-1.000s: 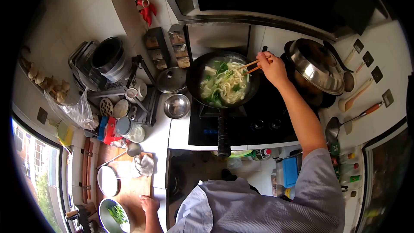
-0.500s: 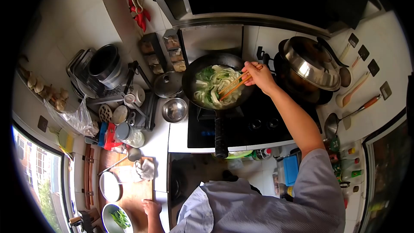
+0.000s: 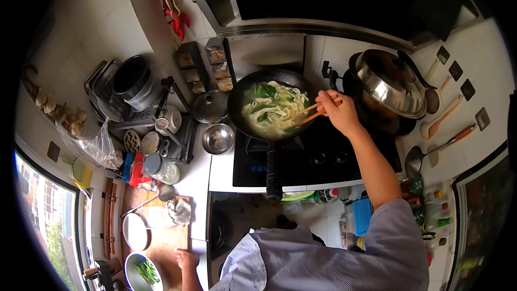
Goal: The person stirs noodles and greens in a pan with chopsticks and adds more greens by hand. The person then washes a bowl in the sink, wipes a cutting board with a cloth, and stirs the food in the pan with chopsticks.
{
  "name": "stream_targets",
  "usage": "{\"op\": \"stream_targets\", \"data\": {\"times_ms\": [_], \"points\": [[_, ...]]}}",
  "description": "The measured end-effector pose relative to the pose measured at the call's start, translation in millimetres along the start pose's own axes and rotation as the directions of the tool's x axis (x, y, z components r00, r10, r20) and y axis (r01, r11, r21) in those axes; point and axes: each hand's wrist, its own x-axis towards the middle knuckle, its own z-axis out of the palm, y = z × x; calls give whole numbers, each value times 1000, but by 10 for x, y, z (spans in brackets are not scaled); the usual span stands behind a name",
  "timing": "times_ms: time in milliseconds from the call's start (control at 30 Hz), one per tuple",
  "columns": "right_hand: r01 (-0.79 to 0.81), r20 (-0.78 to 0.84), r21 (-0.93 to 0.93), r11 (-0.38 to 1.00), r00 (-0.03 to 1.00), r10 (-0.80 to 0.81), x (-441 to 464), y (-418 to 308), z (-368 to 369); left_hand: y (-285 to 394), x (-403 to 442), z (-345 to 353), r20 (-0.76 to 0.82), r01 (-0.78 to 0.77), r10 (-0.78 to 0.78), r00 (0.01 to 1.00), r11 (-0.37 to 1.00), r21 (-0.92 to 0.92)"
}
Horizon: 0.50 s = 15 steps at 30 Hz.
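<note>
My right hand (image 3: 340,112) is closed around a pair of wooden chopsticks (image 3: 312,117), whose tips reach down into the wok (image 3: 240,89). Wide pale noodles (image 3: 269,112) and green leafy vegetables (image 3: 263,90) lie in cloudy liquid inside it. The wok sits on the black stove (image 3: 250,175), its wrapped handle (image 3: 274,172) pointing toward me. At lower left, my left hand (image 3: 186,259) rests at the edge of the wooden cutting board (image 3: 164,242), fingers loosely extended and holding nothing. Beside it stands a bowl (image 3: 131,277) with chopped greens (image 3: 146,272).
A pot with a shiny domed lid (image 3: 385,83) stands right of the wok. Left of the stove are a steel bowl (image 3: 218,139), a lidded pan (image 3: 210,106) and a glass jar (image 3: 161,168). A white plate (image 3: 135,232), a ladle (image 3: 166,192) and a cloth (image 3: 179,212) lie nearby.
My right hand has moved right and slightly down with the chopsticks, and their tips have shifted toward the right side of the noodles. The left hand stays at the board's edge.
</note>
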Motion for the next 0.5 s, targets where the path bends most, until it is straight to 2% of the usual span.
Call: {"op": "stream_targets", "data": {"times_ms": [133, 167, 200, 267, 300, 333, 367, 400, 433, 467, 500], "points": [[81, -174, 106, 991, 983, -62, -227, 5, -84, 22, 8, -4, 10, 13, -12, 1000, 999, -35], [51, -109, 24, 998, 993, -48, -288, 7, -131, 7, -1, -11, 6, 20, -20, 1000, 997, -73], [50, -105, 28, 998, 993, -47, -335, 40, -148, -1, 8, -21, 6, 26, -26, 1000, 997, -72], [107, -266, 211, 972, 963, -48, -409, 109, -184, 19, 13, -12, -9, 11, -12, 1000, 999, -49], [127, -239, 248, 960, 969, -67, -444, 133, -202, 42, -15, -60, 6, 6, -6, 1000, 999, -37], [105, -178, 145, 984, 981, -79, -477, 110, -221, 30, -9, -60, 9, 0, 0, 1000, 999, -52], [56, -138, 182, 982, 990, -31, -520, 164, -234, 29, -9, -53, -37, -61, 62, 997, 998, 29], [142, -226, 252, 957, 970, -85, -550, 271, -244, -60, 214, 126, -58, -104, 109, 992, 991, 79], [210, -286, 323, 923, 951, -117, -571, 377, -291, 21, 67, -120, -20, -149, 149, 989, 989, -17], [152, -248, 228, 962, 964, -94, -611, 319, -325, -121, 321, 115, -49, -226, 225, 973, 974, -19], [-7, -109, 185, 983, 994, 28, -643, 278, -344, -5, -51, -302, 7, -115, 122, 993, 952, -282]]}}
